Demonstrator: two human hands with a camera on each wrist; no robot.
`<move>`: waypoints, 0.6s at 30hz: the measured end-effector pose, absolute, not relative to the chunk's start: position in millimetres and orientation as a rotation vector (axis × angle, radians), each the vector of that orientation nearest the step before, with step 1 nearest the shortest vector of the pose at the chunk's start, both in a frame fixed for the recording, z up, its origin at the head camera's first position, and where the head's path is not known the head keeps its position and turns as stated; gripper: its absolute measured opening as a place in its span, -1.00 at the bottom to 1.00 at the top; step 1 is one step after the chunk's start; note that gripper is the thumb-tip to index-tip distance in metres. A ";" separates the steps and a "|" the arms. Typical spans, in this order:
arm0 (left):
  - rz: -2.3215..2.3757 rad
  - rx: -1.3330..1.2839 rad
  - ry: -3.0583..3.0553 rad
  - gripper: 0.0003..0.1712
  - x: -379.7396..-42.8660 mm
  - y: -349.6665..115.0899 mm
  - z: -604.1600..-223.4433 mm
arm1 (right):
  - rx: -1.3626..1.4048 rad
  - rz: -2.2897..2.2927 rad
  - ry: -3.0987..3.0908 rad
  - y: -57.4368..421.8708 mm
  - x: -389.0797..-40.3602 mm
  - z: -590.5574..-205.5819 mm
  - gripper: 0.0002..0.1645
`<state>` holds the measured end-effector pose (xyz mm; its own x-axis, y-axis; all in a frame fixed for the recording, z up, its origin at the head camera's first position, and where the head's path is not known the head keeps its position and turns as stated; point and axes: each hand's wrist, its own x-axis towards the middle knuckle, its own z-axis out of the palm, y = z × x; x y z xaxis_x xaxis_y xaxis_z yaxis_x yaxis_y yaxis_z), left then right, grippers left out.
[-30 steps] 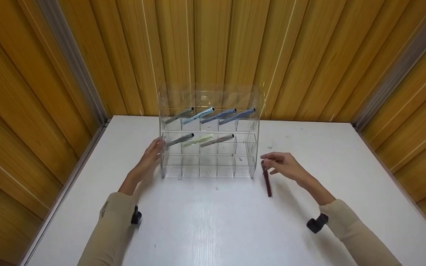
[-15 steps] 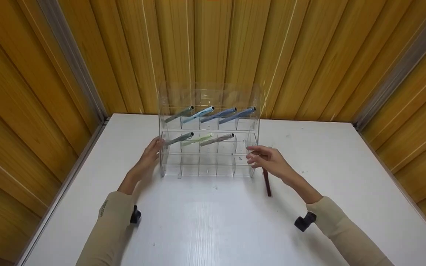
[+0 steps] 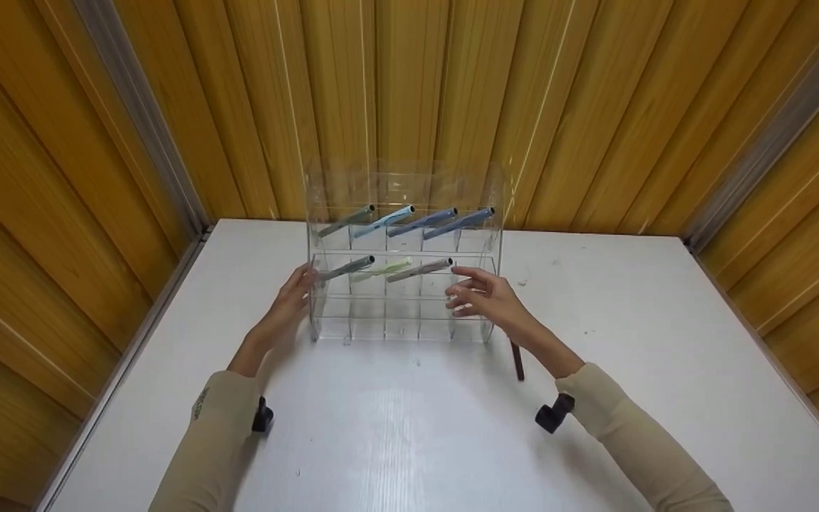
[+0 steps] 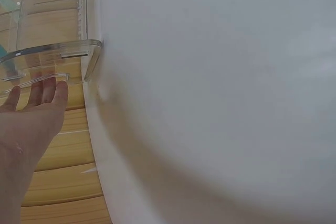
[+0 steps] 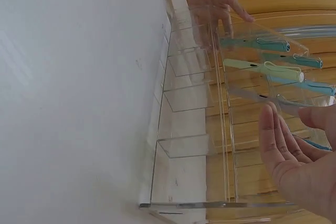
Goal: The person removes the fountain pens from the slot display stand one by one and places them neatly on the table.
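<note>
A clear acrylic pen rack (image 3: 401, 331) stands on the white table, with pens slanting in its two upper tiers. My left hand (image 3: 288, 302) touches its left side panel; in the left wrist view the fingers (image 4: 48, 92) rest against that panel. My right hand (image 3: 491, 299) is in front of the rack's right part, thumb and fingers apart, close to the cap end of a grey pen (image 3: 416, 271). The right wrist view has that grey pen (image 5: 245, 95) just beyond my fingertips; contact is unclear. A dark red pen (image 3: 517, 361) lies right of the rack, partly hidden by my right hand and wrist.
Blue pens (image 3: 459, 223), a light blue pen (image 3: 383, 222) and a dark green one (image 3: 345, 221) fill the top tier. Beside the grey pen are a pale green pen (image 3: 384, 270) and a dark teal pen (image 3: 348, 269). Yellow wood-look panels (image 3: 409, 85) rise behind the table.
My right hand has left the dark red pen on the table and moved left and up to the rack beside the grey pen. The left hand has stayed at the side panel.
</note>
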<state>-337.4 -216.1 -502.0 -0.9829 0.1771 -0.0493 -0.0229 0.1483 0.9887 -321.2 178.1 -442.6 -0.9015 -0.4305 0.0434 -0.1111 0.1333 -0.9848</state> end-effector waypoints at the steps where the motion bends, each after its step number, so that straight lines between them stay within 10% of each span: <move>1: 1.948 0.155 2.258 -0.17 -337.2 -216.0 -502.3 | -0.522 -1.848 2.148 175.6 -322.0 -443.4 -0.33; 18: 1.937 0.176 2.247 -0.15 -336.2 -218.0 -503.7 | -0.459 -1.873 2.067 143.7 -330.0 -444.7 -0.43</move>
